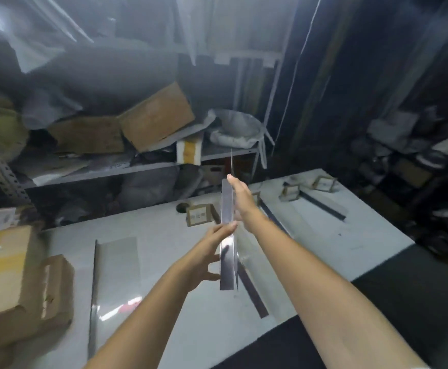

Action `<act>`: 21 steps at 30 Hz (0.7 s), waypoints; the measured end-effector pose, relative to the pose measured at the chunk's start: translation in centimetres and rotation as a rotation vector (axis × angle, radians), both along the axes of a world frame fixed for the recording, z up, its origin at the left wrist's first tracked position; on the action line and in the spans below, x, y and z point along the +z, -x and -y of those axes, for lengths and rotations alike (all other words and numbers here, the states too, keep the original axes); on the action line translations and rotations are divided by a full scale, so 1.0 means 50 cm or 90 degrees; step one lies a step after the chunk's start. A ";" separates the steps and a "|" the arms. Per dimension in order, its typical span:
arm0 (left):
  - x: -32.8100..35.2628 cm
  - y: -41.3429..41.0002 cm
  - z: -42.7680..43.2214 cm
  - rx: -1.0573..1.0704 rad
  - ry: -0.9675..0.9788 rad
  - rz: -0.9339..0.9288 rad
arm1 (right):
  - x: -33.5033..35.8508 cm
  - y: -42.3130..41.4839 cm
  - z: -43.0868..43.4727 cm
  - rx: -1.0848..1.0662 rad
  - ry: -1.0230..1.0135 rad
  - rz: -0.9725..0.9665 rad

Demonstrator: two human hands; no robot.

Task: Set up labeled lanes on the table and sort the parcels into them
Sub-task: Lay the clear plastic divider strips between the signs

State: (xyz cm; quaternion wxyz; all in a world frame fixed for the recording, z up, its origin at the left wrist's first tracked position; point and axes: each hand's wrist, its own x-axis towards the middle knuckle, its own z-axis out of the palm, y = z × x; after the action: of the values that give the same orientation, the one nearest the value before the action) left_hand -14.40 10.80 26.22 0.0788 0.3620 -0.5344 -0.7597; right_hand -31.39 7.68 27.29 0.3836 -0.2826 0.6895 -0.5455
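Both hands hold a long shiny metal divider strip (pixel 227 251) edge-up above the middle of the white table (pixel 350 235). My left hand (pixel 212 251) grips its near half from the left; my right hand (pixel 240 195) holds its far end. Another metal divider (pixel 94 288) lies on the table's left part, and two dark strips (pixel 321 205) (pixel 273 217) lie to the right. Small framed label cards (pixel 199 214) (pixel 290 192) (pixel 324 183) stand along the far edge. Brown cardboard parcels (pixel 12 283) are stacked at the left.
Behind the table, metal shelving (pixel 105 173) holds cardboard boxes (pixel 156 115), bags and a small white-and-yellow packet (pixel 189 151). More dim parcels (pixel 417 145) pile up at the right. A dark floor area (pixel 404 302) borders the table's near right edge.
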 end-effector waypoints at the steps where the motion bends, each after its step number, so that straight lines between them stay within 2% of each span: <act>1: -0.004 0.043 -0.015 -0.021 -0.002 0.000 | 0.002 0.040 -0.029 -0.014 -0.005 0.003; 6: -0.011 0.259 -0.112 -0.082 0.006 0.011 | -0.008 0.244 -0.152 -0.074 -0.017 -0.006; 12: -0.005 0.516 -0.216 -0.104 0.008 0.026 | -0.024 0.492 -0.268 -0.072 -0.027 0.019; 21: 0.002 0.800 -0.278 -0.110 0.019 0.040 | -0.044 0.764 -0.327 -0.070 -0.005 0.036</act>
State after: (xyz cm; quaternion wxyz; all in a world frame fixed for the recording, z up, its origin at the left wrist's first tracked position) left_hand -54.40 24.71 26.30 0.0015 0.3370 -0.5770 -0.7439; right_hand -69.59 24.01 25.09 0.3736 -0.2275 0.6952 -0.5705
